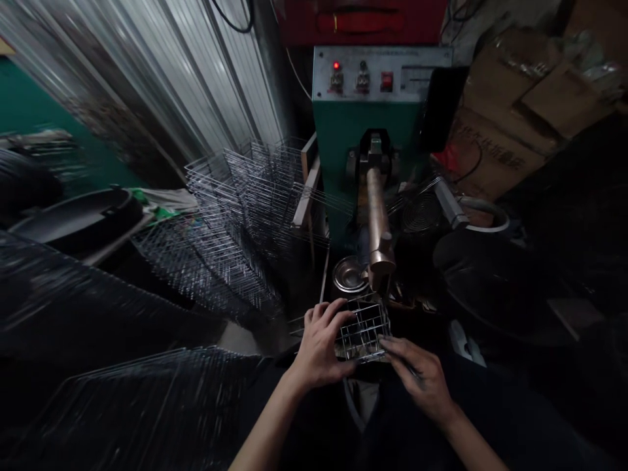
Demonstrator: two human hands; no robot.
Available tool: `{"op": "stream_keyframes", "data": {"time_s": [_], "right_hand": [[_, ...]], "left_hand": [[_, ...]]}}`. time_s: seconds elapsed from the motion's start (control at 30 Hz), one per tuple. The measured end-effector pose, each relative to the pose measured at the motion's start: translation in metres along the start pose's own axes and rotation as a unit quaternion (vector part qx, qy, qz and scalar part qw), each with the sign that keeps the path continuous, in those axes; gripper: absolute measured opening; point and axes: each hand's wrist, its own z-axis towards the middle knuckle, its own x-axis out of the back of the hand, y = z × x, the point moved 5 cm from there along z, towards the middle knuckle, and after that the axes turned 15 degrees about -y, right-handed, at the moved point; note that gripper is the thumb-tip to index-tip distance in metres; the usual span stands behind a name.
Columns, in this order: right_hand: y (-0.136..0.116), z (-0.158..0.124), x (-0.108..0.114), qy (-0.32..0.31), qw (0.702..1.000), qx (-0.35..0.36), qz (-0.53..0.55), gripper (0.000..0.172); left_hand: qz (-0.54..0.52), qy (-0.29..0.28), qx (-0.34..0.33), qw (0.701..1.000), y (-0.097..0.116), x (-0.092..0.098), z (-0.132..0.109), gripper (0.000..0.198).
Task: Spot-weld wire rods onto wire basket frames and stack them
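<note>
A small wire basket point(366, 327) with an open square grid sits in front of me, just below the copper-coloured arm of a welding machine point(380, 216). My left hand point(321, 343) grips its left side, fingers over the top and thumb low along the near edge. At the basket's right near corner, the fingertips of my right hand point(419, 373) touch the wires. The fingers of that hand are bent together around a thin greyish piece, too dark to name. The copper-coloured arm's tip hangs close above the basket's far edge.
Stacked wire grid panels point(245, 203) stand at the left, with more wire mesh point(147, 392) nearer me. A round metal dish point(350, 275) lies behind the basket. The green machine's control panel point(377, 75) shows a red light. Cardboard boxes point(510, 131) are piled at the right.
</note>
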Motion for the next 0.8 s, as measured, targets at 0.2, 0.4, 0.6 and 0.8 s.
{"op": "stream_keyframes", "data": {"time_s": [0.2,0.4,0.6,0.8], "right_hand": [[-0.004,0.000,-0.005,0.027,1.000,-0.002,0.008,0.041],[-0.002,-0.001,-0.007,0.056,0.998,-0.013,0.038,0.039],[-0.003,-0.003,-0.008,0.063,0.997,-0.011,0.043,0.039],[-0.004,0.005,-0.005,0.081,0.995,-0.008,0.055,0.038]], "left_hand": [[0.001,-0.021,-0.012,1.000,0.000,0.009,0.002,0.075],[0.008,-0.041,-0.015,0.999,0.002,0.014,0.007,0.077],[0.025,-0.046,-0.032,0.998,0.004,0.018,0.010,0.078],[0.031,-0.054,-0.035,0.997,0.003,0.028,0.018,0.078]]}}
